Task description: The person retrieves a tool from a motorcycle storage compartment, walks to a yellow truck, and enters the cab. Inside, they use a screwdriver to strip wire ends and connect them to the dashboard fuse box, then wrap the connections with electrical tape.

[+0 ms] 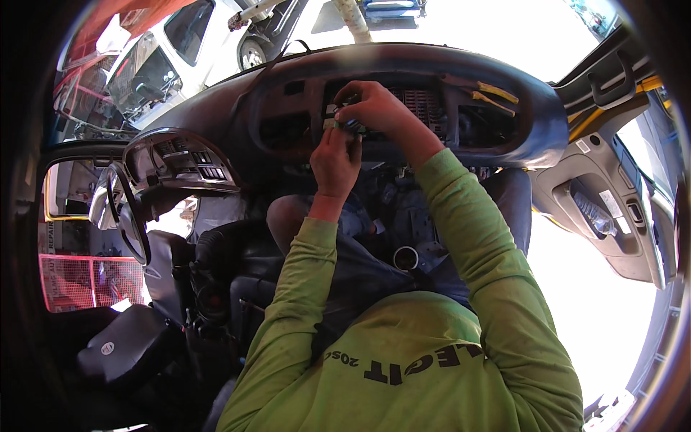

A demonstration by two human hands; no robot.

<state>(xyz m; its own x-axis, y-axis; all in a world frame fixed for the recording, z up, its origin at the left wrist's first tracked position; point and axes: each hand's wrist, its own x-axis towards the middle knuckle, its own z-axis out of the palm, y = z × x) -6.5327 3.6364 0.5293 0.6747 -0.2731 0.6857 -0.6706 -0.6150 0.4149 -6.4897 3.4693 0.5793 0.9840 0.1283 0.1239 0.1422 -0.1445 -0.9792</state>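
Both my hands are up at an opening in the middle of the dark dashboard (497, 140). My right hand (376, 108) comes in from above, its fingers bent and closed around something small. Below it, my left hand (336, 165) points upward with fingertips pinched together near the same spot. A few pale and greenish bits show between the fingertips, but what they are I cannot make out. Just right of my right hand sits a panel with rows of small slots, like a fuse box (423, 108). A yellow-handled tool, seemingly pliers (497, 92), lies at the opening's right side.
At the left are the instrument cluster (180, 160) and the steering wheel (132, 223). A round cup-like thing (407, 258) is by my legs. The open door (608, 205) at right holds a clear bottle (594, 213). Outside stands a white vehicle (194, 57).
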